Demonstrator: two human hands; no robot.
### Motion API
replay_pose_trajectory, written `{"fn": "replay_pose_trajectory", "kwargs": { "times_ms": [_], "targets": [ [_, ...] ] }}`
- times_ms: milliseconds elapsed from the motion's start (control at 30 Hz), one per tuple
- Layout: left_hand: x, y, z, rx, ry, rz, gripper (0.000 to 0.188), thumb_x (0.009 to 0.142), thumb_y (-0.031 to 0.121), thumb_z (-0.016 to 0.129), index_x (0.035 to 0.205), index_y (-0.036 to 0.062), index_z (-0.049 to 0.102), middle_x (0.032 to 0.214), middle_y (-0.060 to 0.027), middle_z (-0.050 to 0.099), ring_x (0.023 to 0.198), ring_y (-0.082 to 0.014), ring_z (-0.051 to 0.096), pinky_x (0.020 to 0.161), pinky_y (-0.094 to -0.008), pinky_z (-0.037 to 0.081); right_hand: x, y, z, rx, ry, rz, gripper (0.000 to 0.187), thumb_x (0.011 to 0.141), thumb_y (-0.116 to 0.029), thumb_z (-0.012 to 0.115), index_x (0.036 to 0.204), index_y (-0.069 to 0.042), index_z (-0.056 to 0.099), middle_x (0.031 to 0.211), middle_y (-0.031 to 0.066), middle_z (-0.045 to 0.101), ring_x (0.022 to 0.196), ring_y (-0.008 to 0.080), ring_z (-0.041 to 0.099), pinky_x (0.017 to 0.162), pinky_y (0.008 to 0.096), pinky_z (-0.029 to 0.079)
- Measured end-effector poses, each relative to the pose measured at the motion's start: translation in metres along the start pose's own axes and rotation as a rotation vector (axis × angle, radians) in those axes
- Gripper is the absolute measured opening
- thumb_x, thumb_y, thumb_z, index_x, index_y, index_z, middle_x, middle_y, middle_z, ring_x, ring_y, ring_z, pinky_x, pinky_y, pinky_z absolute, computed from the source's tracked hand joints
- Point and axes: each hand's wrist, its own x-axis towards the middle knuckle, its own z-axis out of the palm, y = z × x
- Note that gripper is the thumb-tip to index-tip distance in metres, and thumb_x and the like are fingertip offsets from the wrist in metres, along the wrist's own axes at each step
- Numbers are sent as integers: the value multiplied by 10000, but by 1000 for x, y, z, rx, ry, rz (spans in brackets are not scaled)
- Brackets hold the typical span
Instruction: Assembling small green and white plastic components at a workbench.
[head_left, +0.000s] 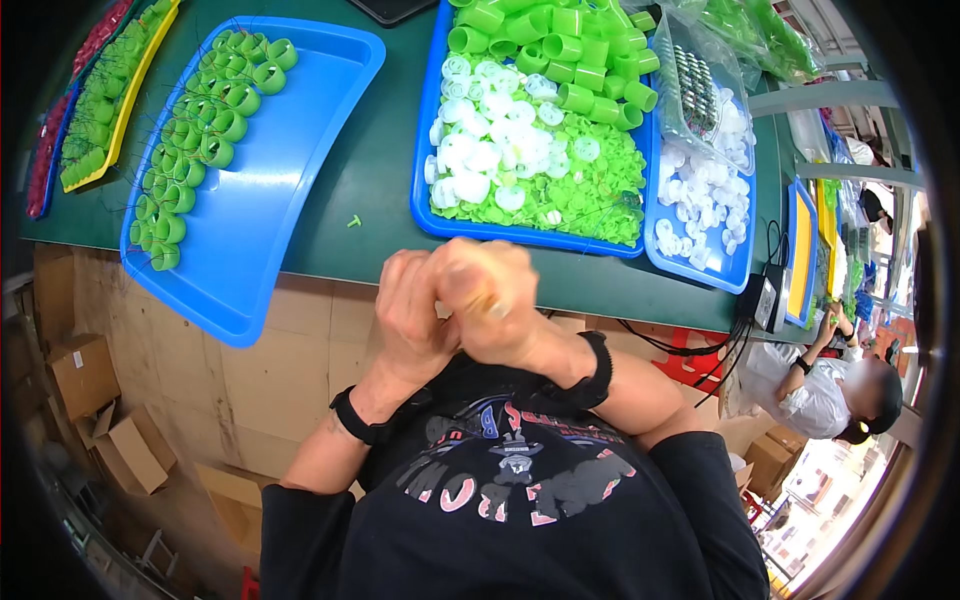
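Note:
In front of my chest, just off the table's near edge, my two hands are pressed together. The fingers of my left hand (pixel 405 310) are curled closed, and whatever lies in them is hidden. Against it sits my right hand (pixel 490 300), also closed and slightly blurred by motion; I cannot make out what it grips. Right beyond them is a blue tray (pixel 427 222) with green cylindrical cups (pixel 590 50), white round plastic caps (pixel 490 150) and many small green plastic pieces (pixel 600 185). A single small green piece (pixel 354 221) lies on the green table (pixel 345 190).
To the left, a blue tray (pixel 270 200) overhangs the table edge, holding rows of wired green cups (pixel 190 140). A yellow tray (pixel 115 135) stands farther left. On the right, another blue tray (pixel 690 262) holds white parts and a clear bin (pixel 700 90). A co-worker (pixel 815 385) sits at the far right.

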Motion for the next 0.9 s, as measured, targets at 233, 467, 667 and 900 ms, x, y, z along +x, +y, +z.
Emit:
{"fn": "replay_pose_trajectory", "kwargs": {
  "times_ms": [233, 467, 667, 900],
  "targets": [
    [2, 7, -1, -8, -48, -137, 483, 636, 26, 771, 1070, 13, 561, 893, -111, 612, 814, -321, 577, 718, -401, 469, 1, 6, -6, 241, 147, 227, 399, 998, -303, 452, 695, -44, 456, 506, 30, 369, 423, 109, 343, 407, 297, 284],
    [-5, 3, 3, 12, -40, -114, 575, 638, 5, 793, 1147, 16, 527, 924, -106, 627, 832, -292, 583, 722, -392, 473, 12, -12, -32, 721, 261, 423, 460, 1039, -317, 367, 639, -95, 328, 511, -31, 305, 453, 65, 266, 410, 244, 222],
    [-2, 2, 2, 16, -48, -95, 588, 627, -2, 792, 1153, 18, 529, 919, -109, 622, 831, -298, 581, 718, -392, 472, 7, -9, -14, 588, 248, 376, 459, 1039, -325, 357, 643, -96, 323, 510, -25, 294, 445, 60, 230, 409, 246, 197],
    [-4, 2, 3, -2, -9, -103, 587, 618, -9, 786, 1148, 25, 536, 907, -110, 618, 824, -306, 579, 719, -397, 466, 10, -9, -2, 393, 255, 359, 479, 1040, -340, 353, 625, -103, 315, 483, -29, 265, 422, 58, 207, 389, 251, 185]
  ]
}}
